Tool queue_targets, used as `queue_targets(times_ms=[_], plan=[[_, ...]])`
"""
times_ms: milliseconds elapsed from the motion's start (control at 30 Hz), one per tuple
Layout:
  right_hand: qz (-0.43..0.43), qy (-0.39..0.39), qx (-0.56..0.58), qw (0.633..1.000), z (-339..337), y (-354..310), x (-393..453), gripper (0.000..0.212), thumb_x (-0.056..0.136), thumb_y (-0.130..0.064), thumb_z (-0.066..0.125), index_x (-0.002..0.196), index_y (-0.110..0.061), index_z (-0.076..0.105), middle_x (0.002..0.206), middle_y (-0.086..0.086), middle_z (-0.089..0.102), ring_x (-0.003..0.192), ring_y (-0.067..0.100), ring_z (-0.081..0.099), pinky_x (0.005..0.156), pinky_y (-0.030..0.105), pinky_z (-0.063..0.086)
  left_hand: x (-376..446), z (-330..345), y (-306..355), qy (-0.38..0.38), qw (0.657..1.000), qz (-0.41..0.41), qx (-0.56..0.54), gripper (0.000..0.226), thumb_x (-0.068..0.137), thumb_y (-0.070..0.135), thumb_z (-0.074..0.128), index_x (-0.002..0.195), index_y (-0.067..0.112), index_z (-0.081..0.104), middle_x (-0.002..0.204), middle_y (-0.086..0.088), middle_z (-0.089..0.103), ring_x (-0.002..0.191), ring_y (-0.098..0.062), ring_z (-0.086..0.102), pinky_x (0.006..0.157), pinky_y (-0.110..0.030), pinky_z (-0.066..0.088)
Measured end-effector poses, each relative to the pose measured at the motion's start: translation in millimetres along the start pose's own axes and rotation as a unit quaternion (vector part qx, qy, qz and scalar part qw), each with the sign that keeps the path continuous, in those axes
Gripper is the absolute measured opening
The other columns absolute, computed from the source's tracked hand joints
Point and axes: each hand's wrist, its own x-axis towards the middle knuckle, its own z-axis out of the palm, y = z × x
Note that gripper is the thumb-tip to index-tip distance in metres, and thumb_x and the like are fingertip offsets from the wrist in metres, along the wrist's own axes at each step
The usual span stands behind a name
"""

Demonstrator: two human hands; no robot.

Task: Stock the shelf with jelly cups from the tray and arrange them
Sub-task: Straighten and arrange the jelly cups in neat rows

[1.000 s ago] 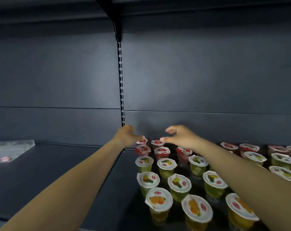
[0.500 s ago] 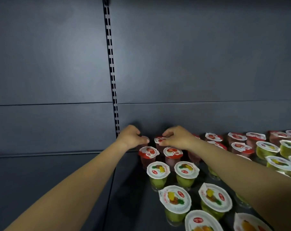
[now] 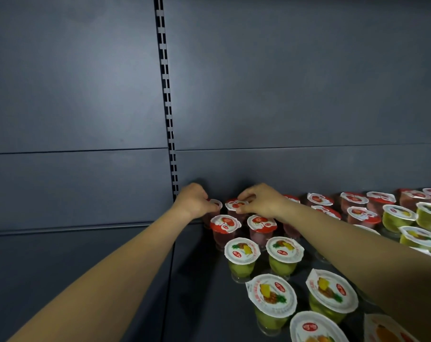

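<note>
Both arms reach to the back of the dark shelf [image 3: 197,280]. My left hand [image 3: 193,201] curls its fingers round a red jelly cup [image 3: 215,204] standing against the back wall. Just to the right, my right hand [image 3: 261,201] pinches the lid rim of a second red jelly cup [image 3: 234,205]. In front of them stand two more red cups [image 3: 224,224], then rows of green cups [image 3: 242,250] with white foil lids. The lower parts of the held cups are hidden.
More red and green cups [image 3: 397,215] fill the shelf to the right. A slotted upright rail [image 3: 168,114] runs down the grey back panel. Left of the rail lies a neighbouring shelf section [image 3: 73,255] with nothing on it.
My hands came down from above the back row and closed on the two rearmost red cups. The view moved closer and shifted left, so the cups appear larger.
</note>
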Motion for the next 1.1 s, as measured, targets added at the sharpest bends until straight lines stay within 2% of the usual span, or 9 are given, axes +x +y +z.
queue_targets(times_ms=[233, 333, 433, 567, 667, 767, 933, 1033, 1100], plan=[[0.008, -0.015, 0.039, 0.999, 0.1, 1.3, 3.9, 0.048, 0.082, -0.014, 0.072, 0.127, -0.011, 0.058, 0.129, 0.004, 0.059, 0.117, 0.019, 0.055, 0.097, 0.028, 0.042, 1.0, -10.2, -5.8, -0.031, 0.999, 0.011, 0.023, 0.030, 0.077, 0.031, 0.073, 0.065, 0.011, 0.054, 0.080, -0.005, 0.051, 0.076, -0.015, 0.048, 0.068, -0.027, 0.036], [0.003, -0.022, 0.053, 0.998, 2.0, -0.4, 5.0, 0.048, 0.082, -0.013, 0.072, 0.127, -0.011, 0.058, 0.129, 0.004, 0.059, 0.118, 0.018, 0.055, 0.098, 0.028, 0.041, 1.1, -12.8, -9.2, -0.037, 0.999, 0.007, 0.017, 0.036, 0.079, 0.032, 0.072, 0.060, 0.018, 0.045, 0.083, -0.005, 0.050, 0.079, -0.016, 0.047, 0.071, -0.026, 0.036], [-0.001, -0.027, 0.063, 0.998, 5.0, -2.3, 7.0, 0.048, 0.082, -0.012, 0.072, 0.127, -0.010, 0.058, 0.128, 0.004, 0.060, 0.117, 0.018, 0.056, 0.098, 0.028, 0.042, 1.7, -10.8, -10.1, -0.017, 1.000, 0.009, -0.003, 0.030, 0.076, 0.031, 0.074, 0.067, 0.017, 0.049, 0.082, -0.004, 0.049, 0.077, -0.015, 0.046, 0.069, -0.027, 0.036], [-0.004, -0.033, 0.066, 0.997, 6.1, -3.1, 10.0, 0.047, 0.082, -0.013, 0.072, 0.127, -0.011, 0.058, 0.127, 0.003, 0.060, 0.116, 0.017, 0.056, 0.099, 0.028, 0.043, -0.8, -11.5, -12.3, -0.014, 1.000, 0.024, 0.009, 0.033, 0.074, 0.028, 0.076, 0.062, 0.019, 0.047, 0.075, -0.001, 0.046, 0.072, -0.013, 0.043, 0.065, -0.025, 0.036], [-0.004, -0.035, 0.063, 0.997, 6.5, -2.6, 10.3, 0.047, 0.082, -0.013, 0.072, 0.127, -0.012, 0.058, 0.127, 0.003, 0.060, 0.116, 0.018, 0.056, 0.102, 0.032, 0.043, -2.4, -16.3, -15.6, -0.024, 0.999, 0.025, -0.010, 0.023, 0.073, 0.028, 0.079, 0.083, 0.013, 0.064, 0.083, -0.001, 0.052, 0.080, -0.013, 0.049, 0.073, -0.025, 0.041], [-0.007, -0.036, 0.056, 0.998, 6.7, -2.2, 10.1, 0.047, 0.083, -0.013, 0.071, 0.128, -0.013, 0.057, 0.129, 0.003, 0.059, 0.118, 0.018, 0.055, 0.104, 0.033, 0.042, -2.9, -17.7, -17.1, -0.027, 0.999, 0.016, -0.024, 0.042, 0.071, 0.029, 0.081, 0.102, 0.003, 0.068, 0.103, -0.005, 0.066, 0.096, -0.016, 0.060, 0.078, -0.023, 0.043], [-0.035, -0.037, -0.014, 0.999, 1.6, -6.9, 5.5, 0.050, 0.086, -0.017, 0.069, 0.132, -0.013, 0.053, 0.135, 0.003, 0.055, 0.121, 0.018, 0.053, 0.104, 0.031, 0.041, -5.0, -22.0, -10.7, -0.034, 0.998, 0.041, 0.019, 0.038, 0.076, 0.031, 0.077, 0.105, 0.011, 0.065, 0.102, -0.008, 0.062, 0.100, -0.020, 0.059, 0.082, -0.026, 0.042], [-0.062, -0.024, -0.090, 0.994, -18.5, -11.3, -7.9, 0.055, 0.086, -0.023, 0.069, 0.137, -0.015, 0.048, 0.140, 0.002, 0.050, 0.126, 0.018, 0.048, 0.103, 0.027, 0.037, -12.6, -29.1, 7.8, -0.031, 0.993, 0.089, 0.065, 0.057, 0.081, 0.034, 0.072, 0.129, 0.009, 0.054, 0.131, -0.005, 0.056, 0.119, -0.019, 0.053, 0.099, -0.028, 0.041], [-0.081, -0.004, -0.153, 0.985, -37.1, -11.5, -22.0, 0.059, 0.086, -0.029, 0.068, 0.138, -0.016, 0.045, 0.144, 0.001, 0.046, 0.129, 0.018, 0.044, 0.104, 0.027, 0.034, -19.9, -32.7, 26.7, -0.033, 0.981, 0.140, 0.129, 0.063, 0.084, 0.038, 0.067, 0.137, 0.011, 0.046, 0.141, -0.005, 0.048, 0.127, -0.019, 0.046, 0.104, -0.029, 0.038]])
